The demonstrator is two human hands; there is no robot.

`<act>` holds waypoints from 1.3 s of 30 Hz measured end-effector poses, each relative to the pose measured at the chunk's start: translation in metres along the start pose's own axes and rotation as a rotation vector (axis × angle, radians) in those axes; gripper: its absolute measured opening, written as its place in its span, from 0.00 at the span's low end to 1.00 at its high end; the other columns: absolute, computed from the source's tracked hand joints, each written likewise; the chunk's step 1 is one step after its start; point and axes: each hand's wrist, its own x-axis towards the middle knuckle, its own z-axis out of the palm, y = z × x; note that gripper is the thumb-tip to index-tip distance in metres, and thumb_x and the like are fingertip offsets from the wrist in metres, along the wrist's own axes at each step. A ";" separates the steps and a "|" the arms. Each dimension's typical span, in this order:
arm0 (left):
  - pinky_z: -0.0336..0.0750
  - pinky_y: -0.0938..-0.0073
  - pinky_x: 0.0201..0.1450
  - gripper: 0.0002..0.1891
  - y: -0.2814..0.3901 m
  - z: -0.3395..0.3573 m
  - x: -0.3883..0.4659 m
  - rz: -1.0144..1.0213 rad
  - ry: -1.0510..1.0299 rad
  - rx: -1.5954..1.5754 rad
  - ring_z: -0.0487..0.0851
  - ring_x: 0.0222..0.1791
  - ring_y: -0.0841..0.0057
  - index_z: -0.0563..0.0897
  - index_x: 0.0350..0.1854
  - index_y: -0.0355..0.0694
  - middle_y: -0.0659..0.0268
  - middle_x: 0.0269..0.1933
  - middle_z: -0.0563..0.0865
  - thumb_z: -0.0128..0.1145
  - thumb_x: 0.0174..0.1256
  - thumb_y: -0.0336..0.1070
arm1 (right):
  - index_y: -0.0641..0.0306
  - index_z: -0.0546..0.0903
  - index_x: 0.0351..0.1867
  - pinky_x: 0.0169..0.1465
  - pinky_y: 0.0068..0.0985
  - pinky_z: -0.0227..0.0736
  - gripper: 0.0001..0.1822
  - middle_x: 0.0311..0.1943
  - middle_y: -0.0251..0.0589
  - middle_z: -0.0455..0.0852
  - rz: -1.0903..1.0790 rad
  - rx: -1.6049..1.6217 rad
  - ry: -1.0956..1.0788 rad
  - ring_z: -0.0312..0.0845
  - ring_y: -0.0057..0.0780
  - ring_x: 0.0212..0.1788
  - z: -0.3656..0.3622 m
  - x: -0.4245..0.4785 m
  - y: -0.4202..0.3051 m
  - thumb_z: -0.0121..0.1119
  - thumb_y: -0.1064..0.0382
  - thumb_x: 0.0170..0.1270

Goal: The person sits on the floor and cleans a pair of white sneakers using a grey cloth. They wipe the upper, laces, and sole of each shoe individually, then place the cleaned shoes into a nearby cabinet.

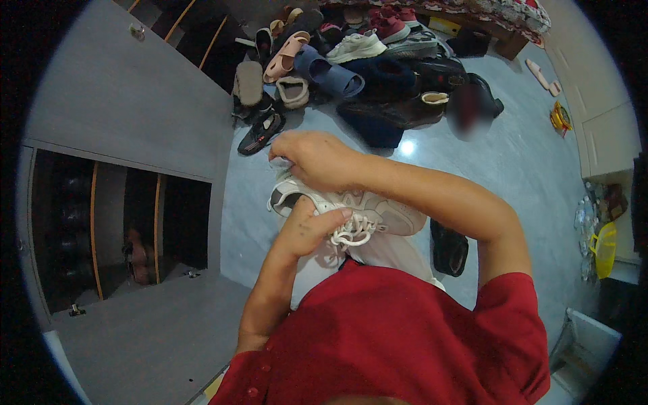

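A white lace-up sneaker (362,210) lies sideways before me, above my lap, its toe to the right. My left hand (314,225) grips it, with the fingers inside the opening and the thumb on the tongue by the laces. My right hand (309,157) reaches across to the shoe's heel end, its fingers closed on a small pale cloth or wipe (281,163) that is mostly hidden. The wrist and forearm pass over the far side of the sneaker. Something pale, perhaps a second shoe, shows partly beneath the right hand.
Beyond my hands lies a pile of shoes, with blue clogs (329,71), a white sneaker (357,47) and a black shoe (261,132). Another black shoe (449,248) stands right of my legs. A grey cabinet (126,101) with open compartments is at left; pink slippers (539,75) lie at upper right.
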 end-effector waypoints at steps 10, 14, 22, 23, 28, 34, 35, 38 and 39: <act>0.70 0.75 0.56 0.25 -0.003 0.002 -0.004 0.162 0.093 0.048 0.77 0.52 0.75 0.73 0.58 0.30 0.63 0.51 0.80 0.59 0.58 0.34 | 0.60 0.79 0.43 0.56 0.36 0.70 0.23 0.53 0.43 0.80 -0.026 -0.062 -0.144 0.74 0.44 0.59 -0.051 -0.063 -0.021 0.62 0.78 0.40; 0.68 0.74 0.60 0.25 0.002 0.005 -0.003 0.158 0.026 -0.025 0.76 0.55 0.74 0.74 0.59 0.30 0.61 0.55 0.79 0.58 0.58 0.34 | 0.57 0.79 0.43 0.57 0.36 0.69 0.24 0.54 0.38 0.80 -0.005 -0.210 -0.129 0.72 0.42 0.61 -0.072 -0.104 -0.024 0.65 0.75 0.38; 0.66 0.72 0.63 0.27 -0.001 0.001 -0.002 0.203 -0.015 -0.047 0.74 0.59 0.72 0.72 0.62 0.32 0.60 0.58 0.78 0.58 0.59 0.33 | 0.58 0.79 0.42 0.54 0.36 0.68 0.16 0.52 0.42 0.80 -0.005 -0.259 0.047 0.73 0.44 0.58 -0.060 -0.121 -0.030 0.61 0.69 0.49; 0.66 0.72 0.63 0.27 -0.003 0.001 -0.001 0.209 -0.004 -0.021 0.74 0.59 0.72 0.72 0.62 0.32 0.60 0.58 0.78 0.58 0.59 0.33 | 0.58 0.79 0.42 0.53 0.36 0.68 0.15 0.52 0.43 0.79 -0.040 -0.262 0.053 0.73 0.44 0.57 -0.054 -0.113 -0.028 0.61 0.68 0.49; 0.69 0.71 0.59 0.26 -0.009 -0.001 -0.001 0.186 0.026 0.040 0.76 0.55 0.72 0.72 0.60 0.32 0.60 0.55 0.78 0.58 0.58 0.33 | 0.59 0.78 0.47 0.58 0.35 0.69 0.24 0.56 0.44 0.78 -0.041 -0.179 0.006 0.72 0.44 0.60 -0.036 -0.076 -0.030 0.63 0.74 0.42; 0.72 0.72 0.54 0.22 -0.012 -0.003 -0.001 0.186 0.074 0.124 0.77 0.52 0.74 0.75 0.56 0.31 0.60 0.53 0.79 0.58 0.58 0.33 | 0.58 0.77 0.50 0.57 0.37 0.69 0.29 0.56 0.42 0.77 0.016 0.059 -0.019 0.72 0.44 0.59 -0.020 -0.040 -0.022 0.62 0.76 0.39; 0.72 0.72 0.54 0.21 -0.011 -0.004 -0.002 0.189 0.060 0.135 0.77 0.52 0.74 0.75 0.55 0.31 0.61 0.53 0.80 0.58 0.59 0.33 | 0.58 0.77 0.49 0.57 0.37 0.69 0.29 0.55 0.42 0.77 0.005 -0.011 -0.037 0.73 0.45 0.59 -0.022 -0.043 -0.022 0.62 0.76 0.39; 0.71 0.72 0.56 0.22 -0.009 -0.002 -0.002 0.143 0.002 -0.040 0.77 0.52 0.75 0.75 0.56 0.30 0.61 0.53 0.80 0.58 0.59 0.33 | 0.58 0.77 0.48 0.55 0.36 0.71 0.29 0.54 0.42 0.78 -0.030 -0.167 -0.090 0.74 0.45 0.57 -0.036 -0.061 -0.021 0.62 0.77 0.38; 0.71 0.73 0.56 0.22 -0.008 -0.001 -0.002 0.153 0.008 -0.020 0.77 0.52 0.75 0.75 0.56 0.29 0.61 0.53 0.80 0.58 0.60 0.33 | 0.58 0.77 0.48 0.55 0.36 0.71 0.28 0.53 0.42 0.79 -0.027 -0.184 -0.092 0.74 0.46 0.57 -0.043 -0.073 -0.021 0.61 0.77 0.38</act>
